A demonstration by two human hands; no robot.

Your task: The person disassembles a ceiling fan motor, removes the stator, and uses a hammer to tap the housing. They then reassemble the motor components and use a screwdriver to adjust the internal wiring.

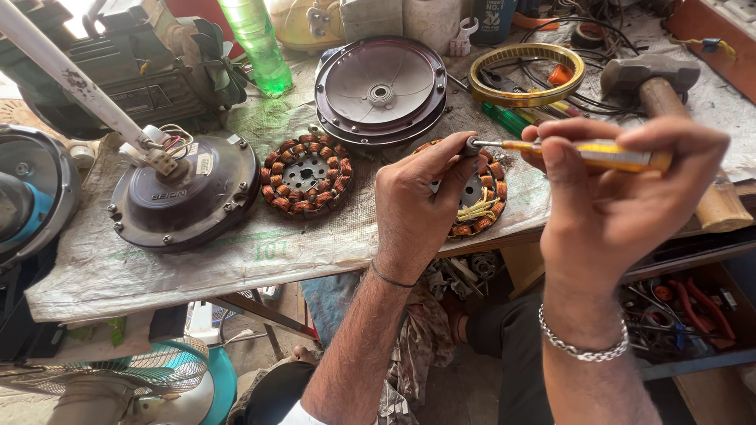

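Screwdriver (583,151), with yellow handle and slim metal shaft, lies level between both grips: right hand (622,189) clasps the handle, left hand (421,201) pinches the tip, directly above a copper-wound stator (482,206).

A repair workshop: copper-wound stators (305,174), hammer (669,102), cluttered workbench (236,252).

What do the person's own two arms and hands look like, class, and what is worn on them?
Both forearms are bare, with no gloves. The left hand has a thin dark band around its wrist, and a bit of white sleeve shows near the elbow. The right hand has a silver chain bracelet at its wrist. No rings show.
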